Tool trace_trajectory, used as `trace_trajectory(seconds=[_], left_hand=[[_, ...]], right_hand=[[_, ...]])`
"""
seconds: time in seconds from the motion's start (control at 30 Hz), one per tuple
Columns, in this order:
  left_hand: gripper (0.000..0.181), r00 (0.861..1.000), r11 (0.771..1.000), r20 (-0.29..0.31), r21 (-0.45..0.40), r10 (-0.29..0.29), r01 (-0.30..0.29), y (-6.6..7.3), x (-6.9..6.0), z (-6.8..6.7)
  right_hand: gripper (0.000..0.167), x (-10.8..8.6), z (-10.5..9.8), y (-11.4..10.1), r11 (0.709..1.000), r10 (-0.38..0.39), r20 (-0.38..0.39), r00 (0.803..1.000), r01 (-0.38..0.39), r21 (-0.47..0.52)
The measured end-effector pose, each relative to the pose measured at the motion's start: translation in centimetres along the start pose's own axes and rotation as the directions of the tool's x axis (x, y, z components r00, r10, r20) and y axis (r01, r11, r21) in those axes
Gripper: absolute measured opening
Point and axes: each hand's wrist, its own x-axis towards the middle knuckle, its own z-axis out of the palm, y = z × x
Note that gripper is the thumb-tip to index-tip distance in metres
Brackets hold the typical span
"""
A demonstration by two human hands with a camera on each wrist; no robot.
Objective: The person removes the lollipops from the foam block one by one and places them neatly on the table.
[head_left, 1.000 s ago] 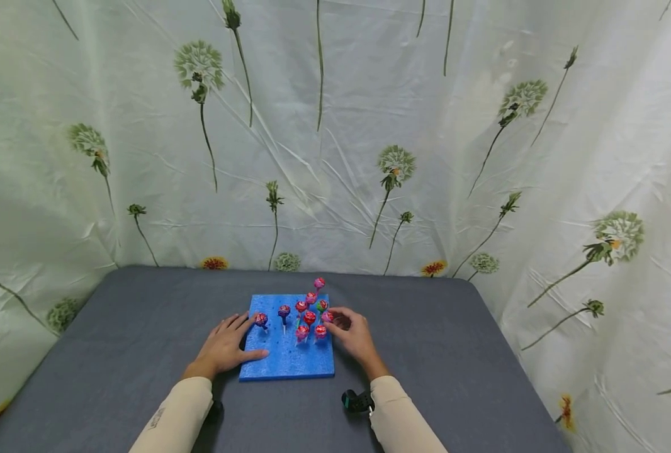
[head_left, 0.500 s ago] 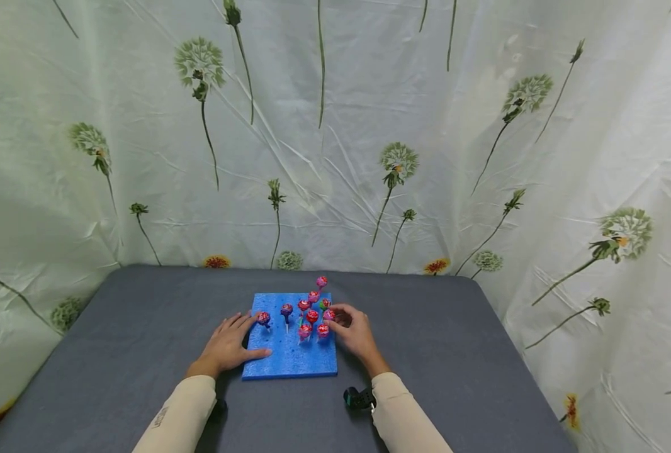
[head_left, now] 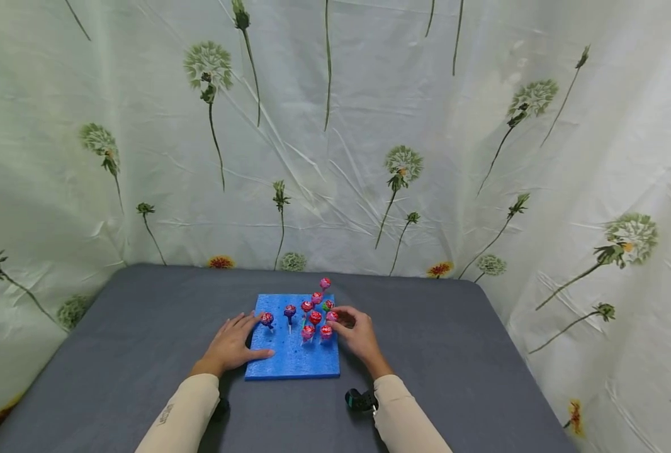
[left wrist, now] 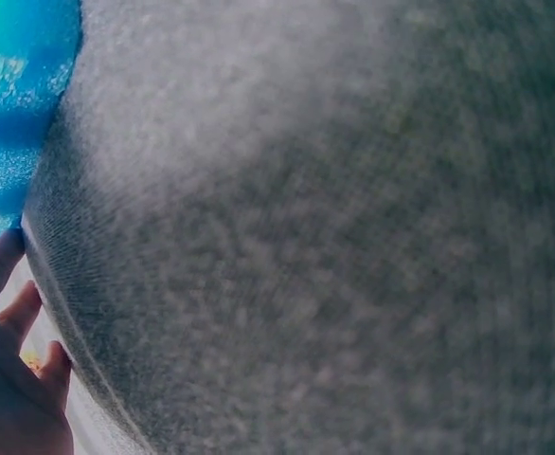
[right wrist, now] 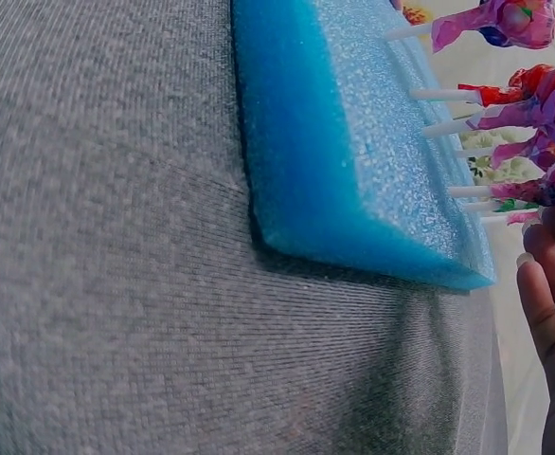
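A blue foam board [head_left: 293, 365] lies on the table with several wrapped lollipops standing in it on white sticks. My left hand [head_left: 230, 346] rests along the board's left edge, fingers spread and thumb reaching onto its top. By those fingers stands a purple lollipop [head_left: 267, 319]; another purple lollipop [head_left: 290, 311] is to its right. At the right edge my right hand [head_left: 359, 336] pinches a pink lollipop [head_left: 332, 316] between thumb and fingers. Red and pink lollipops [head_left: 315, 318] crowd beside it. The right wrist view shows the right hand [right wrist: 554, 303] at the row's far end.
A grey cloth-covered table [head_left: 437, 365] spreads around the board. Behind it hangs a pale curtain [head_left: 347, 189] printed with dandelions. Small holes dot the bare left part of the board. A black strap device [head_left: 360, 400] is on the right wrist.
The view has shifted slightly, so the board and hands appear a little further right. Both hands keep their places on the board and at the pink lollipop.
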Motion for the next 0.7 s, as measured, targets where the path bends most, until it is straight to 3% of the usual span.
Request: trace_trajectory(seconds=[0.7], left_hand=[[0.103,1.000,1.000,0.024,0.002,-0.021,0.021,0.17,0.39,-0.05]], right_hand=[[0.025,0.18,-0.35,-0.09,1.000,0.001,-0.013,1.000,-0.001,-0.028]])
